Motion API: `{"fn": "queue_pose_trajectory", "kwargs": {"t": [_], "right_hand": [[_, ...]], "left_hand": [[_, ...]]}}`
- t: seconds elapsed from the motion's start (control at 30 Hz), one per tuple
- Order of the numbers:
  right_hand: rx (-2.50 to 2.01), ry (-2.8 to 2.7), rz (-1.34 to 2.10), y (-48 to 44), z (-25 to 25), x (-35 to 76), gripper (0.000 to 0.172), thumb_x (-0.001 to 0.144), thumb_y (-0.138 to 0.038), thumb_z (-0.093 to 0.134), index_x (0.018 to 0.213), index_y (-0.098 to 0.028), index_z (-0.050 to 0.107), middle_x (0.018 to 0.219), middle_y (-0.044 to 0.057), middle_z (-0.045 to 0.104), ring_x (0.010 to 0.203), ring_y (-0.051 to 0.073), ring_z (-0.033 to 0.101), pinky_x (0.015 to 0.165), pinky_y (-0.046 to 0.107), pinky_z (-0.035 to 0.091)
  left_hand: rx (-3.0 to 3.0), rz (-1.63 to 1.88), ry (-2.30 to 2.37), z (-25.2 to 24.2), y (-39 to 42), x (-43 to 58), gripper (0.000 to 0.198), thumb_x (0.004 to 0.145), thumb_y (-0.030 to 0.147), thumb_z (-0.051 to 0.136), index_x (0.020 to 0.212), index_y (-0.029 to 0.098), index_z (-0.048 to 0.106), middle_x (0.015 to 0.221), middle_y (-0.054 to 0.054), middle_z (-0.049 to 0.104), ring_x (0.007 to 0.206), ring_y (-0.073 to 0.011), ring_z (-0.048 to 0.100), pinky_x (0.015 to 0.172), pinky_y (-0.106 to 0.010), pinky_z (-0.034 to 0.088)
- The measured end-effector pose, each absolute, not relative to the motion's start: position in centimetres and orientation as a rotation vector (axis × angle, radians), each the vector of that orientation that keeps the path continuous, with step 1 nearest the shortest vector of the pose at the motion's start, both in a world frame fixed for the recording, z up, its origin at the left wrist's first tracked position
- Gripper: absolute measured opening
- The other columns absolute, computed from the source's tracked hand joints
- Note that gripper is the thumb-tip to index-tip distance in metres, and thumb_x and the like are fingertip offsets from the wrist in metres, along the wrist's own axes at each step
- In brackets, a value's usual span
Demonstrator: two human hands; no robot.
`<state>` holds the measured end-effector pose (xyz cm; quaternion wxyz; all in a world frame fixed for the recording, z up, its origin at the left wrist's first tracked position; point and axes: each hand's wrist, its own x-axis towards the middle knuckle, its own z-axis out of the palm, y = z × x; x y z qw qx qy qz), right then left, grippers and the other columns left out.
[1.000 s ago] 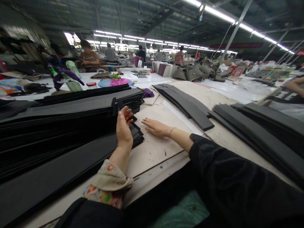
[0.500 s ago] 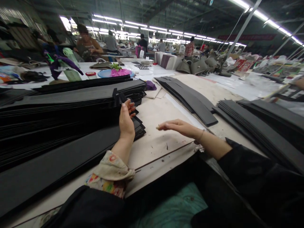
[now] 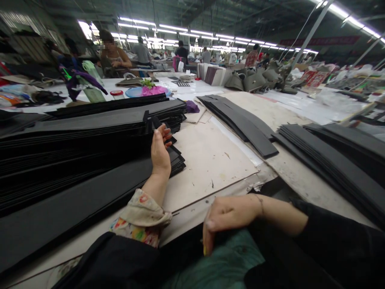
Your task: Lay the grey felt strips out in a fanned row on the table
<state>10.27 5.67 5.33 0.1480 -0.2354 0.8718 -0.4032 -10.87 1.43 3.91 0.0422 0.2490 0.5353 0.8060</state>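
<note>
My left hand [image 3: 161, 151] stands at the right-hand ends of a stack of long black strips [image 3: 120, 170], fingers loosely curled and apart, palm toward the stack. Nothing shows in its grasp; whether it touches the strip ends I cannot tell. My right hand [image 3: 230, 214] hangs over my lap, wrist bent and fingers pointing down, with a yellow spot at one fingertip. No object is seen in it, though some of its fingers are hidden. Beneath it lies green cloth [image 3: 228, 261]. A pale board [image 3: 207, 160] lies on the table between the hands.
More dark strips [image 3: 237, 122] lie fanned beyond the board, and further strips [image 3: 325, 164] are at the right. A pink bag [image 3: 155, 91], a green bottle [image 3: 93, 94] and a red-lidded jar [image 3: 116, 94] stand behind the left stack. Other people work in the background.
My right hand has dropped from above the pale board toward my lap, its fingers turning from pointing left to pointing down. My left hand has stayed by the stack.
</note>
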Motion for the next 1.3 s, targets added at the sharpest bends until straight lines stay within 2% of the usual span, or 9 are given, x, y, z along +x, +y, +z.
{"fn": "queue_pose_trajectory", "kwargs": {"t": [0.1,0.33,0.53,0.7,0.87,0.97,1.07,1.17,1.3], "right_hand": [[-0.485,2.648,-1.42,7.1,6.3,9.1,0.047,0.093,-0.037,0.023,0.096,-0.012,0.064,0.101,0.008,0.064,0.098,0.013,0.056,0.091,0.025,0.04],[0.158,3.397,-0.419,8.4,0.9,4.2,0.031,0.087,-0.027,0.041,0.113,-0.019,0.054,0.106,0.01,0.055,0.099,0.022,0.046,0.088,0.039,0.037],[0.204,3.394,-0.329,7.3,0.6,4.2,0.029,0.087,-0.031,0.041,0.113,-0.023,0.053,0.104,0.007,0.054,0.098,0.021,0.044,0.086,0.036,0.036],[0.083,3.323,-0.703,8.0,1.4,4.7,0.021,0.084,-0.032,0.047,0.097,-0.022,0.061,0.1,0.007,0.055,0.096,0.019,0.047,0.084,0.035,0.037],[0.091,2.965,-1.394,12.1,3.0,6.3,0.043,0.088,-0.048,0.033,0.079,-0.015,0.059,0.074,0.003,0.059,0.07,0.013,0.055,0.069,0.029,0.045],[0.263,3.187,-1.132,15.9,3.8,5.7,0.04,0.081,-0.049,0.047,0.099,-0.015,0.058,0.104,0.009,0.059,0.098,0.02,0.054,0.087,0.036,0.042],[0.385,3.272,-0.713,19.2,3.6,3.6,0.054,0.082,-0.046,0.044,0.126,-0.014,0.043,0.136,0.013,0.038,0.126,0.024,0.032,0.106,0.04,0.025],[0.507,3.224,-0.497,20.8,2.0,1.0,0.06,0.087,-0.046,0.033,0.135,-0.011,0.03,0.142,0.013,0.027,0.132,0.023,0.021,0.109,0.04,0.018],[0.513,3.179,-0.412,20.6,-0.2,-0.7,0.062,0.088,-0.05,0.027,0.135,-0.009,0.03,0.143,0.014,0.025,0.133,0.027,0.015,0.108,0.046,0.016]], "left_hand": [[0.769,2.476,1.636,4.0,1.4,-10.9,0.047,0.084,0.054,0.032,0.108,0.023,0.058,0.103,-0.006,0.062,0.088,-0.0144,0.057,0.065,-0.022,0.042],[0.775,2.463,1.654,4.0,1.3,-10.9,0.047,0.084,0.054,0.031,0.107,0.024,0.058,0.103,-0.005,0.062,0.088,-0.0144,0.057,0.066,-0.023,0.042],[0.782,2.454,1.656,4.1,1.4,-10.8,0.046,0.084,0.054,0.032,0.108,0.024,0.058,0.103,-0.005,0.061,0.088,-0.0144,0.057,0.066,-0.023,0.042],[0.777,2.439,1.659,4.1,1.4,-10.7,0.047,0.084,0.054,0.032,0.108,0.024,0.058,0.103,-0.005,0.062,0.088,-0.0143,0.057,0.066,-0.023,0.042],[0.787,2.444,1.649,4.2,1.4,-10.6,0.047,0.083,0.055,0.033,0.107,0.024,0.058,0.103,-0.005,0.062,0.088,-0.0144,0.057,0.065,-0.023,0.043],[0.783,2.433,1.651,4.2,1.4,-10.6,0.046,0.083,0.055,0.033,0.107,0.024,0.059,0.103,-0.005,0.062,0.088,-0.0145,0.058,0.066,-0.023,0.043],[0.77,2.427,1.666,4.1,1.4,-10.7,0.046,0.084,0.055,0.032,0.107,0.024,0.059,0.103,-0.005,0.062,0.088,-0.0147,0.058,0.066,-0.024,0.043],[0.766,2.412,1.685,4.1,1.4,-10.8,0.047,0.084,0.055,0.032,0.108,0.024,0.058,0.104,-0.006,0.061,0.089,-0.0148,0.057,0.067,-0.024,0.043],[0.779,2.404,1.685,4.2,1.3,-10.7,0.047,0.084,0.055,0.031,0.109,0.024,0.058,0.104,-0.005,0.061,0.09,-0.0145,0.057,0.068,-0.024,0.043]]}}
